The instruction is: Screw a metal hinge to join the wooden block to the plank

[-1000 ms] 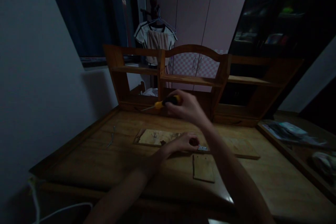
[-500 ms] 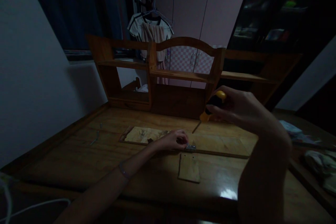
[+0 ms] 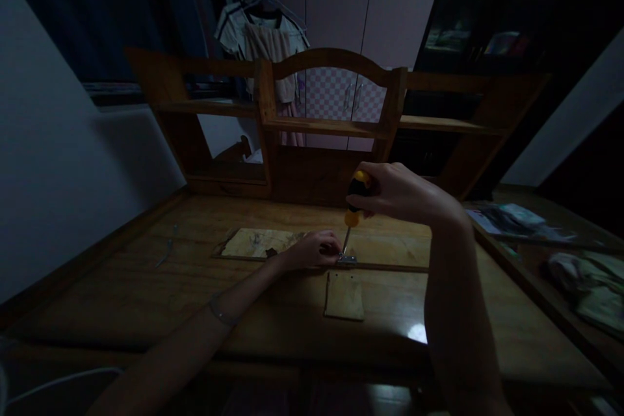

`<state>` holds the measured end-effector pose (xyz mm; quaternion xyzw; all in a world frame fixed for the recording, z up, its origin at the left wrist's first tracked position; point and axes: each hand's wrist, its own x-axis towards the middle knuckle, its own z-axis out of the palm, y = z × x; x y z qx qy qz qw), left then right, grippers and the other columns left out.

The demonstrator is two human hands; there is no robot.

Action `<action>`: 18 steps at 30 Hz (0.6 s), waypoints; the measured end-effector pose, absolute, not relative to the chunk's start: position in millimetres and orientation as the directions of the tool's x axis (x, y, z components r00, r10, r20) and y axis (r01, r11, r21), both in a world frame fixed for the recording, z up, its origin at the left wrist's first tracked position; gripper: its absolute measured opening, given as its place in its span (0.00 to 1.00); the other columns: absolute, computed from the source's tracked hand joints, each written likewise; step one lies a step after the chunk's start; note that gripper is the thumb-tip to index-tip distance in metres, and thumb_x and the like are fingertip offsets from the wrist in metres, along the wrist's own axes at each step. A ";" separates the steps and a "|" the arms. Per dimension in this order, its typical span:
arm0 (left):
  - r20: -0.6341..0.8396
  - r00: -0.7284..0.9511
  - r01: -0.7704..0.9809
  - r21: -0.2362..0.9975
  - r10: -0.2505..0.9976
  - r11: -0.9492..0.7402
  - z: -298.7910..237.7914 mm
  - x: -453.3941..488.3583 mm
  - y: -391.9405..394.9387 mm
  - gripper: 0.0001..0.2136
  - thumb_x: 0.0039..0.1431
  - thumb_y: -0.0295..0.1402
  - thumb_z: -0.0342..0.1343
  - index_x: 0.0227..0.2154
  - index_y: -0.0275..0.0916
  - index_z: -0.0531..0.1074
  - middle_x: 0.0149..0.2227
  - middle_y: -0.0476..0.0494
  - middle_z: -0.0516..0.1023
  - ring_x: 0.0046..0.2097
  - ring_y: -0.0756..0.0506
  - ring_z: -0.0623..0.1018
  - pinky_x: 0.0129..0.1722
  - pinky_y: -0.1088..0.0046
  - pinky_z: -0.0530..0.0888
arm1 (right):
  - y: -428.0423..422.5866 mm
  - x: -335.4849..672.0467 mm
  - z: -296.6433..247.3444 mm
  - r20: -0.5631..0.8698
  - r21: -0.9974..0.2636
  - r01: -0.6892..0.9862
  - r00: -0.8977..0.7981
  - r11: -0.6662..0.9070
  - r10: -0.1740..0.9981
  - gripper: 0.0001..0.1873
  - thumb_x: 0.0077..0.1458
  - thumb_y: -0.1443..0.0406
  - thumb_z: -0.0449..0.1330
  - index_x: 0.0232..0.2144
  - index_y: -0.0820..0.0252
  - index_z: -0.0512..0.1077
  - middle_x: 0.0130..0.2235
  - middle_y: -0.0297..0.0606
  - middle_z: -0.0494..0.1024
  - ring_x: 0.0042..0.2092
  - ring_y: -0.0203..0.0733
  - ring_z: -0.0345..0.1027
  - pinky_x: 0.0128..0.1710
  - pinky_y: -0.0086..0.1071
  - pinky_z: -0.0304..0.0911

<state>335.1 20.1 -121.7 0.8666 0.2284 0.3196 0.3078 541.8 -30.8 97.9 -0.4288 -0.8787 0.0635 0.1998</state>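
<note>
My right hand [image 3: 390, 192] is wrapped round the yellow and black handle of a screwdriver [image 3: 353, 216], which stands nearly upright, its shaft leaning slightly. The screwdriver's tip meets the left end of a small metal hinge [image 3: 348, 260] on the near edge of a long wooden board [image 3: 390, 248]. Beside that tip, the thumb and fingers of my left hand [image 3: 312, 251] are pinched together; whatever lies between them is too small to make out. Just nearer to me, a small square wooden piece [image 3: 344, 297] with two holes lies flat on the wooden desk [image 3: 273, 312].
A wooden shelf unit [image 3: 326, 127] stands along the desk's far side. Small loose items, perhaps a screw [image 3: 164, 259], lie at the left. Papers [image 3: 507, 218] and cloth [image 3: 595, 286] are at the right, and a white cable [image 3: 68, 378] is at the lower left.
My right hand has brought the screwdriver left and down, from above the board to the hinge, and turned it more upright. My left hand stays at the hinge. The view has shifted slightly.
</note>
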 end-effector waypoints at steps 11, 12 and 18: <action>0.423 0.680 0.210 0.671 0.599 -0.711 -118.6 335.7 18.1 0.04 0.57 0.29 0.60 0.33 0.34 0.74 0.36 0.46 0.72 0.36 0.51 0.71 0.36 0.78 0.66 | -22.4 545.3 96.1 0.262 -0.296 0.734 -0.553 0.611 0.791 0.14 0.56 0.56 0.61 0.32 0.62 0.66 0.28 0.30 0.75 0.28 0.30 0.71 0.21 0.22 0.57; 0.420 0.679 0.213 0.672 0.602 -0.709 -118.0 336.0 17.8 0.03 0.57 0.28 0.60 0.33 0.34 0.74 0.36 0.46 0.72 0.36 0.52 0.71 0.36 0.78 0.66 | -22.2 545.3 96.0 0.261 -0.294 0.735 -0.553 0.611 0.791 0.14 0.56 0.56 0.61 0.32 0.62 0.66 0.28 0.30 0.75 0.28 0.30 0.71 0.21 0.22 0.57; 0.408 0.680 0.222 0.677 0.608 -0.702 -117.3 337.1 17.2 0.04 0.57 0.29 0.60 0.34 0.34 0.74 0.36 0.46 0.72 0.35 0.52 0.71 0.35 0.78 0.66 | -23.8 544.2 96.1 0.247 -0.300 0.737 -0.553 0.605 0.796 0.14 0.57 0.56 0.61 0.32 0.62 0.66 0.28 0.30 0.75 0.28 0.31 0.71 0.21 0.22 0.58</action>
